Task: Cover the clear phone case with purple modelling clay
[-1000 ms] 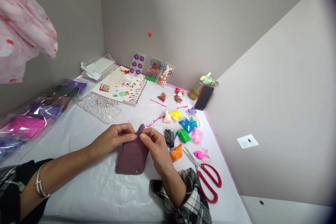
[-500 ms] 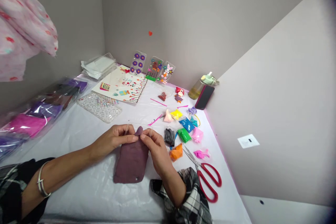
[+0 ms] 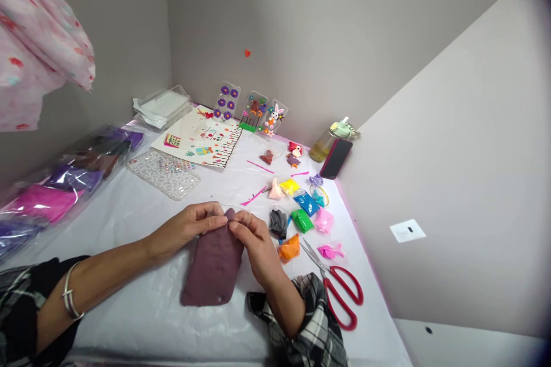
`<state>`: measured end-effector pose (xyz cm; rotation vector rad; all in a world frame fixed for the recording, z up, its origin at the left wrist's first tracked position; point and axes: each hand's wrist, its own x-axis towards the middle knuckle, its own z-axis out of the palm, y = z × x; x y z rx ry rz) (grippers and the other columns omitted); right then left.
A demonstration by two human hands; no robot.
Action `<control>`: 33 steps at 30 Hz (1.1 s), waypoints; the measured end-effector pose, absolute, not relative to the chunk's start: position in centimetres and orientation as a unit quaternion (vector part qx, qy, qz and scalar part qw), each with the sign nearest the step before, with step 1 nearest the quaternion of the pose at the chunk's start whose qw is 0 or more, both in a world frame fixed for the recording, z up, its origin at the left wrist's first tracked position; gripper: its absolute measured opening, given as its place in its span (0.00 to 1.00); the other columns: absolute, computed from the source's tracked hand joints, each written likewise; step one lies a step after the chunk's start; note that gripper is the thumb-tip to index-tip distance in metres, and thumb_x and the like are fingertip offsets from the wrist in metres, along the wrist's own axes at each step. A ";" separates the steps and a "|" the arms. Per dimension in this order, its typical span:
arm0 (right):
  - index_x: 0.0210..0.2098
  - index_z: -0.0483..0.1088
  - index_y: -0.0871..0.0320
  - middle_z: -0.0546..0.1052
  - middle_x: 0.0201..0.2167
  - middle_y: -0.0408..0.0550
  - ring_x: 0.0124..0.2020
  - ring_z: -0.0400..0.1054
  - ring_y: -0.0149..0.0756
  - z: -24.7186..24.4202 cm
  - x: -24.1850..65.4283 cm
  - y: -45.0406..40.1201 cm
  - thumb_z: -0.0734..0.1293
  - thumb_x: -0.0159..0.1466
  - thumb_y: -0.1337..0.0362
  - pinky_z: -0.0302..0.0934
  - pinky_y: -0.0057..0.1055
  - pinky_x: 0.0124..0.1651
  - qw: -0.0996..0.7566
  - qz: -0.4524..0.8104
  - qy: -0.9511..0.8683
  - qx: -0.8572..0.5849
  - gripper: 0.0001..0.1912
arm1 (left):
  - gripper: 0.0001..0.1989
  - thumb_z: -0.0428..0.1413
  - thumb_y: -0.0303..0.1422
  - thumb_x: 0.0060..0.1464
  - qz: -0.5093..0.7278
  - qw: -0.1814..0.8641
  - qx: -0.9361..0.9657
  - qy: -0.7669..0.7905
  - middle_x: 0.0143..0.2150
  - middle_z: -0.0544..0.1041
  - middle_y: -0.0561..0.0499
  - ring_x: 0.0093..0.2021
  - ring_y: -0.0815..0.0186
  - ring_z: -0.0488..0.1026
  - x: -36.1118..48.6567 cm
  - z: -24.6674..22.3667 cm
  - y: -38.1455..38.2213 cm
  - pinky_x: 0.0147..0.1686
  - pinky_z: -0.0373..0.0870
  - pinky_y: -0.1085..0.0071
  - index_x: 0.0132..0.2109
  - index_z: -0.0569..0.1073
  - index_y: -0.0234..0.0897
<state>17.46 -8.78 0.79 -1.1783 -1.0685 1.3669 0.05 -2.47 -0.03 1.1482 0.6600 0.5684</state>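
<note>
Plum clay sheet pinched at its top end

Mid-frame on the counter, the sheet lies flat and lumpy, with a small hole near its lower right corner. The left hand reaches in from the left, a metal bangle on that forearm. The right hand rises from the bottom, a plaid sleeve bunched behind it. Both close narrowly on the sheet's top end, fingers nearly meeting around a small nub of clay.

As far as shows, the sheet's body is spread and in place, while its top end remains gathered and unsmoothed. No coloured shapes sit on its surface, unlike the three decorated clear panels at the rear. Packets of coloured clay and red-handled scissors lie to the right.
</note>
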 end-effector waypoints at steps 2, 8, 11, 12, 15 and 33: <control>0.27 0.67 0.56 0.62 0.24 0.38 0.28 0.54 0.32 0.7 17.5 -8.8 0.69 0.63 0.55 0.49 0.29 0.33 0.497 0.563 -0.456 -0.478 0.13 | 0.19 0.62 0.48 0.56 0.267 0.738 0.535 0.313 0.28 0.65 0.58 0.29 0.67 0.60 0.0 0.1 -2.3 0.30 0.56 0.72 0.31 0.69 0.38; 0.26 0.69 0.57 0.65 0.21 0.38 0.24 0.55 0.30 1.0 17.1 -8.5 0.72 0.61 0.49 0.50 0.29 0.30 0.497 0.548 -0.448 -0.503 0.19 | 0.17 0.60 0.46 0.57 0.230 0.686 0.630 0.283 0.28 0.68 0.56 0.31 0.65 0.64 -0.3 0.0 -2.2 0.33 0.59 0.71 0.30 0.70 0.38; 0.26 0.69 0.57 0.68 0.21 0.39 0.24 0.59 0.30 1.3 16.9 -8.6 0.73 0.59 0.52 0.54 0.28 0.30 0.496 0.560 -0.437 -0.500 0.17 | 0.15 0.58 0.44 0.58 0.228 0.672 0.643 0.286 0.28 0.68 0.57 0.30 0.65 0.63 -0.4 -0.3 -2.3 0.32 0.58 0.71 0.30 0.69 0.39; 0.26 0.69 0.57 0.68 0.21 0.39 0.24 0.60 0.31 1.3 16.9 -8.6 0.73 0.60 0.53 0.55 0.28 0.30 0.497 0.558 -0.438 -0.499 0.16 | 0.15 0.57 0.43 0.59 0.227 0.678 0.637 0.289 0.28 0.69 0.56 0.31 0.65 0.63 -0.4 -0.4 -2.3 0.33 0.58 0.71 0.31 0.69 0.38; 0.27 0.71 0.56 0.69 0.21 0.39 0.25 0.61 0.31 1.3 17.0 -8.7 0.71 0.61 0.54 0.56 0.29 0.31 0.499 0.545 -0.454 -0.498 0.14 | 0.12 0.56 0.41 0.58 0.223 0.710 0.599 0.294 0.29 0.72 0.55 0.32 0.64 0.66 -0.4 -0.4 -2.4 0.35 0.60 0.70 0.32 0.71 0.37; 0.33 0.73 0.56 0.72 0.25 0.40 0.26 0.64 0.32 0.7 17.1 -8.6 0.75 0.60 0.53 0.58 0.30 0.34 0.514 0.586 -0.426 -0.459 0.14 | 0.16 0.60 0.46 0.59 0.261 0.699 0.573 0.340 0.31 0.76 0.55 0.31 0.66 0.68 -0.3 -0.1 -2.5 0.33 0.63 0.71 0.34 0.75 0.37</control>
